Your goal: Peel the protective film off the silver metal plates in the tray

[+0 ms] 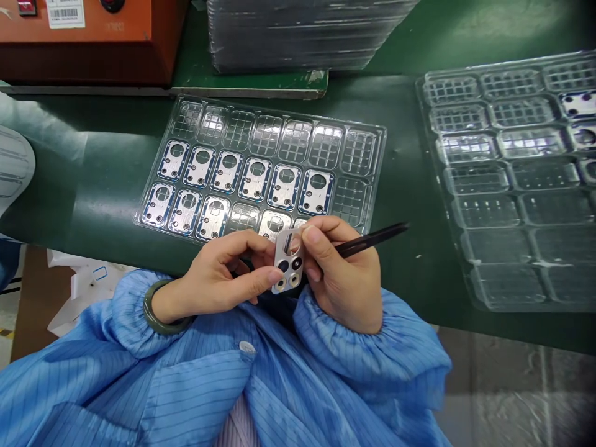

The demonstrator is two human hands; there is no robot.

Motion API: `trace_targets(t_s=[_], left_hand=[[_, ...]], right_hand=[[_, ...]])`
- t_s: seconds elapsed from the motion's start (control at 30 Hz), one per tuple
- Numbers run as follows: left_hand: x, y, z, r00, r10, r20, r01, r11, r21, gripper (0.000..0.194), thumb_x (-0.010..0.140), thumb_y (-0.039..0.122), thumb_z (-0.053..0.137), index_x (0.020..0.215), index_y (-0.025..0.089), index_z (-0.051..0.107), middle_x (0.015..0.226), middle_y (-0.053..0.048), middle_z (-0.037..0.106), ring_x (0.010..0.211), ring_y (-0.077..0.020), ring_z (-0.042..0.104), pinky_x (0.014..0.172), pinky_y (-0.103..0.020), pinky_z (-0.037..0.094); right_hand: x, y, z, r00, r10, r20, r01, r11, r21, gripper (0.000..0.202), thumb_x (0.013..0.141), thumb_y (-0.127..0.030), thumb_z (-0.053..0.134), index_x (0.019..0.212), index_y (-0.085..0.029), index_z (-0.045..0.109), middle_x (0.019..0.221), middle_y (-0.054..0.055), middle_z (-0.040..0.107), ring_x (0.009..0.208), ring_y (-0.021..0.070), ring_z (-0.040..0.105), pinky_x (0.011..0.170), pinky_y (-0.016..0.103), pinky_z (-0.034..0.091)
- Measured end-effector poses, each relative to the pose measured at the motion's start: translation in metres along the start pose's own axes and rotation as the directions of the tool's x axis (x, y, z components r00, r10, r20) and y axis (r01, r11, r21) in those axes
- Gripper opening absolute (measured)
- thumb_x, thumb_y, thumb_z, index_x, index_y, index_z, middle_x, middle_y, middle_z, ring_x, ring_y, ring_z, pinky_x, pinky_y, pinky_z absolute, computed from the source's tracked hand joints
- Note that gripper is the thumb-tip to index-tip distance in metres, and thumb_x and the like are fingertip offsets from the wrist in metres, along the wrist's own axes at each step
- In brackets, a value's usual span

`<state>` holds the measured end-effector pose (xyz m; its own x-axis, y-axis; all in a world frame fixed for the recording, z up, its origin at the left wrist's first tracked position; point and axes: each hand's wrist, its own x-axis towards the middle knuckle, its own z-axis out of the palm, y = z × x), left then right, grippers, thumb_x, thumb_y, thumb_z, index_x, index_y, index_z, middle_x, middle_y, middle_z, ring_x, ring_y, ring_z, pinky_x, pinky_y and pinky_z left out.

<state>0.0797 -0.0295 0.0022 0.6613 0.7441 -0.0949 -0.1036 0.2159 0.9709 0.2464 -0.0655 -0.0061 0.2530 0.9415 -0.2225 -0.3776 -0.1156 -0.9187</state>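
Between both hands is a small silver plate (289, 248) with a large round opening at its top and several smaller round holes below. My left hand (228, 273) pinches its left edge between thumb and fingers. The thumb and forefinger of my right hand (342, 267) grip its upper right side, and a black pen-like tool (372, 239) passes through the same hand, its rear end pointing right. Just beyond the hands lies a clear tray (380, 155) with several similar silver plates (256, 179) in its pockets; its top row holds none.
A second clear tray (433, 149) lies at the right, with a few plates at its far edge. At the back stand an orange-brown box (93, 46) and a stack of trays (298, 34). White sheeting (84, 285) shows at lower left.
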Motion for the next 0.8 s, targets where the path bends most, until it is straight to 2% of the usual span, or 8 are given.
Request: trace_targets(t_s=[0.17, 0.57, 0.7, 0.8], left_hand=[[0.0015, 0.0039, 0.0025, 0.999, -0.025, -0.048, 0.025, 1.0, -0.004, 0.016, 0.081, 0.023, 0.071, 0.09, 0.016, 0.059, 0.072, 0.001, 0.061, 0.053, -0.0062, 0.059, 0.045, -0.013, 0.056], [0.0025, 0.005, 0.0049, 0.998, -0.038, -0.056, 0.037, 0.999, -0.015, 0.018, 0.081, 0.03, 0.071, 0.085, 0.015, 0.061, 0.068, 0.002, 0.06, 0.05, -0.0069, 0.059, 0.042, -0.015, 0.056], [0.0016, 0.004, 0.0049, 0.998, -0.007, -0.068, 0.007, 1.0, -0.003, 0.018, 0.081, 0.03, 0.071, 0.086, 0.016, 0.062, 0.069, 0.002, 0.061, 0.049, -0.0072, 0.06, 0.042, -0.015, 0.056], [0.0019, 0.0041, 0.0064, 0.986, 0.07, -0.154, -0.065, 0.997, 0.035, 0.017, 0.081, 0.028, 0.072, 0.09, 0.017, 0.061, 0.067, 0.003, 0.061, 0.048, -0.007, 0.059, 0.04, -0.015, 0.055]], right_hand=[[0.0003, 0.0008, -0.0002, 1.0, -0.002, 0.01, 0.002, 1.0, 0.023, 0.02, 0.078, -0.038, 0.075, 0.077, -0.021, 0.064, 0.053, -0.007, 0.052, 0.038, 0.0034, 0.033, 0.036, 0.018, 0.026], [0.0008, -0.004, 0.0007, 0.999, 0.028, 0.031, -0.031, 0.996, 0.086, 0.02, 0.077, -0.037, 0.075, 0.075, -0.021, 0.064, 0.062, -0.005, 0.063, 0.038, 0.0018, 0.032, 0.036, 0.018, 0.028], [0.0015, -0.0028, -0.0001, 0.999, 0.015, 0.041, -0.02, 0.993, 0.119, 0.017, 0.079, -0.034, 0.075, 0.076, -0.021, 0.065, 0.063, -0.005, 0.064, 0.038, 0.001, 0.033, 0.037, 0.017, 0.027], [0.0016, -0.0012, 0.0006, 1.0, 0.004, 0.024, -0.006, 0.996, 0.093, 0.018, 0.079, -0.035, 0.074, 0.077, -0.021, 0.064, 0.062, -0.005, 0.062, 0.038, 0.0013, 0.034, 0.037, 0.017, 0.027]])
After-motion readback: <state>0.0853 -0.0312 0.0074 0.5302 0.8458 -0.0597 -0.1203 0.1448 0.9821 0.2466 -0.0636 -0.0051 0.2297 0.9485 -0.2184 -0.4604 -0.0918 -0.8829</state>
